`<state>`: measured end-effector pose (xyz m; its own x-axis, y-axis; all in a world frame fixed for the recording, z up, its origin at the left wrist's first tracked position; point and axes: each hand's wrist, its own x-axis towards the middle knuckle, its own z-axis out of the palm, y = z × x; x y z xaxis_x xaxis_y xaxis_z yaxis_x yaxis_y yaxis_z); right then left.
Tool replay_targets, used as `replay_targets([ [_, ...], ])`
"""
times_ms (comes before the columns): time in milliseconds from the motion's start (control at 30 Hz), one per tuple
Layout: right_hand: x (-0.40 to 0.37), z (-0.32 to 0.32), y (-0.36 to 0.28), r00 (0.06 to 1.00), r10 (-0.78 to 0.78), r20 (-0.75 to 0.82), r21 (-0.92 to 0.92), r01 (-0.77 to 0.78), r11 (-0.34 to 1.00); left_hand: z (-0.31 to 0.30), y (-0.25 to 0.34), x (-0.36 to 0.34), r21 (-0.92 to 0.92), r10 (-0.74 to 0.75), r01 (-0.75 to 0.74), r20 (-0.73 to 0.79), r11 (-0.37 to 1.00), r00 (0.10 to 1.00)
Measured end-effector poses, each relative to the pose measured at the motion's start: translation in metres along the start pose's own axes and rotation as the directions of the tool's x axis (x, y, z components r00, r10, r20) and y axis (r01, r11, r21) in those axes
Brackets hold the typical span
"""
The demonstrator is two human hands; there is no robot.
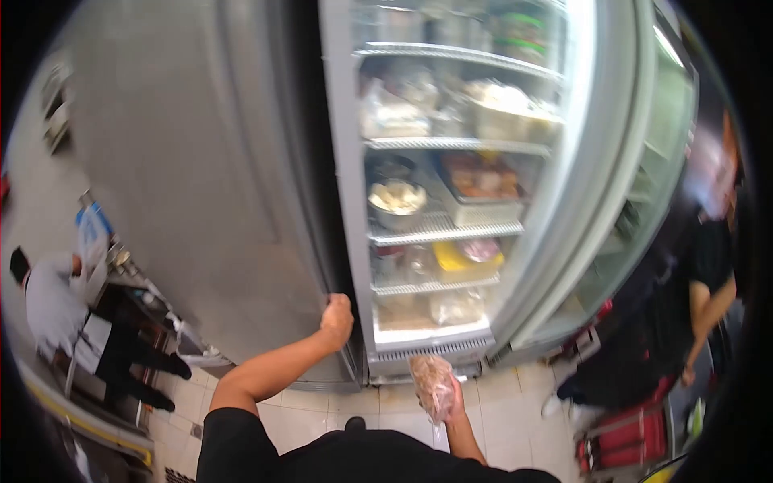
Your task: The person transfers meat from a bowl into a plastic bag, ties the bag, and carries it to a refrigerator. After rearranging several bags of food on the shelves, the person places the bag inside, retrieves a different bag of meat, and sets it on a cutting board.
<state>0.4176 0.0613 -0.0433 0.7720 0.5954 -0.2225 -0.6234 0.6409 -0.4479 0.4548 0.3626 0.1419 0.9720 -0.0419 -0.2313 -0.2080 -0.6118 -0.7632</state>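
Note:
My left hand (338, 322) is closed at the edge of a large stainless steel door (185, 161), with its fingers curled around the edge. My right hand (456, 402) holds a clear plastic bag of pinkish-brown food (433, 386) low in front of my body; the exact contents cannot be made out. Ahead of both hands stands a lit upright fridge (431, 346) with wire shelves. Inside it are a metal bowl of pale pieces (397, 205), a tray of reddish-brown food (483, 181), a yellow container (467, 259) and several plastic bags.
A second glass-fronted fridge (620, 217) adjoins on the right. A person in dark clothes (644, 322) stands there, near a red crate-like object (624, 439). At the far left, another person in a light top (56, 298) bends at a counter. The floor is tiled (515, 402).

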Motion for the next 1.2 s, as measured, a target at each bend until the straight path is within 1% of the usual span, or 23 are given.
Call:
replay_targets([
  [67, 0.000, 0.009, -0.005, 0.996, 0.026, 0.083, 0.038, -0.029, 0.999, 0.014, 0.007, -0.005, -0.012, -0.067, 0.066, -0.074, 0.998, 0.995],
  [133, 0.007, -0.001, -0.012, 0.975, 0.108, 0.193, 0.013, -0.113, 0.994, -0.018, 0.002, -0.041, -0.122, -0.018, 0.021, 0.018, 0.992, 1.000],
  [200, 0.020, -0.006, -0.015, 0.942, 0.180, 0.285, 0.014, -0.191, 0.981, -0.032, 0.001, -0.069, -0.571, 0.103, -0.066, 0.033, 0.818, 0.994],
  [267, 0.033, -0.005, -0.017, 0.925, 0.268, 0.271, -0.010, -0.275, 0.961, -0.003, 0.037, -0.101, -0.878, -0.010, -0.300, -0.327, 0.373, 0.945],
  [300, 0.038, -0.003, -0.016, 0.907, 0.299, 0.295, -0.026, -0.306, 0.952, 0.016, 0.053, -0.114, -0.978, 0.175, -0.203, -0.190, 0.057, 0.966],
  [333, 0.044, 0.000, -0.016, 0.911, 0.344, 0.229, -0.101, -0.329, 0.939, 0.035, 0.064, -0.128, -0.969, 0.373, -0.027, -0.120, -0.246, 0.920],
  [400, 0.067, 0.011, -0.010, 0.898, 0.394, 0.196, -0.195, -0.359, 0.913, 0.053, 0.061, -0.182, -0.978, 0.457, 0.192, 0.132, -0.087, 0.879],
  [433, 0.074, 0.013, -0.006, 0.890, 0.417, 0.183, -0.259, -0.365, 0.894, 0.079, 0.080, -0.208, -0.908, 0.387, 0.419, 0.387, 0.003, 0.837],
  [467, 0.081, 0.016, -0.002, 0.887, 0.432, 0.165, -0.320, -0.366, 0.874, 0.103, 0.097, -0.229, -0.779, 0.302, 0.623, 0.611, 0.069, 0.732],
  [500, 0.090, 0.019, 0.003, 0.879, 0.443, 0.178, -0.331, -0.371, 0.868, 0.101, 0.099, -0.255, -0.731, 0.045, 0.678, 0.677, -0.078, 0.735],
  [533, 0.097, 0.022, 0.008, 0.835, 0.507, 0.215, -0.306, -0.436, 0.846, 0.085, 0.104, -0.282, -0.689, -0.201, 0.685, 0.724, -0.236, 0.659],
  [600, 0.104, 0.039, 0.018, 0.778, 0.573, 0.258, -0.298, -0.500, 0.813, 0.055, 0.097, -0.313, -0.596, -0.334, 0.542, 0.794, -0.592, 0.509],
  [667, 0.100, 0.080, 0.025, 0.748, 0.599, 0.284, -0.298, -0.525, 0.797, 0.043, 0.098, -0.326, -0.728, -0.602, 0.285, 0.680, -0.623, 0.420],
  [700, 0.102, 0.097, 0.027, 0.681, 0.665, 0.306, -0.299, -0.595, 0.746, 0.056, 0.111, -0.328, -0.762, -0.695, 0.118, 0.633, -0.636, 0.342],
  [733, 0.108, 0.108, 0.035, 0.681, 0.665, 0.306, -0.311, -0.588, 0.746, 0.061, 0.117, -0.329, -0.786, -0.770, -0.051, 0.588, -0.616, 0.247],
  [800, 0.125, 0.129, 0.051, 0.719, 0.631, 0.292, -0.376, -0.521, 0.767, 0.051, 0.124, -0.327, -0.906, -0.908, 0.070, 0.419, -0.417, 0.011],
  [833, 0.124, 0.154, 0.052, 0.710, 0.626, 0.322, -0.405, -0.494, 0.769, 0.044, 0.119, -0.324, -0.884, -0.878, -0.050, 0.468, -0.465, -0.098],
  [867, 0.125, 0.178, 0.054, 0.714, 0.621, 0.323, -0.410, -0.486, 0.772, 0.065, 0.133, -0.322, -0.892, -0.861, -0.036, 0.445, -0.451, -0.248],
  [933, 0.127, 0.230, 0.064, 0.722, 0.512, 0.465, -0.509, -0.256, 0.822, 0.088, 0.133, -0.328, -0.885, -0.797, -0.029, 0.431, -0.464, -0.424],
  [967, 0.124, 0.263, 0.066, 0.709, 0.466, 0.529, -0.492, -0.191, 0.849, 0.098, 0.130, -0.333, -0.881, -0.775, -0.012, 0.422, -0.472, -0.470],
  [1033, 0.132, 0.316, 0.075, 0.698, 0.392, 0.600, -0.482, -0.077, 0.873, 0.124, 0.116, -0.345, -0.871, -0.775, 0.024, 0.423, -0.490, -0.469],
  [1133, 0.132, 0.406, 0.087, 0.603, 0.163, 0.781, -0.370, 0.237, 0.898, 0.170, 0.092, -0.357, -0.855, -0.844, 0.085, 0.483, -0.512, -0.231],
  [1200, 0.127, 0.474, 0.090, 0.514, 0.085, 0.854, -0.293, 0.337, 0.895, 0.172, 0.078, -0.375, -0.800, -0.766, 0.110, 0.511, -0.590, -0.390],
])
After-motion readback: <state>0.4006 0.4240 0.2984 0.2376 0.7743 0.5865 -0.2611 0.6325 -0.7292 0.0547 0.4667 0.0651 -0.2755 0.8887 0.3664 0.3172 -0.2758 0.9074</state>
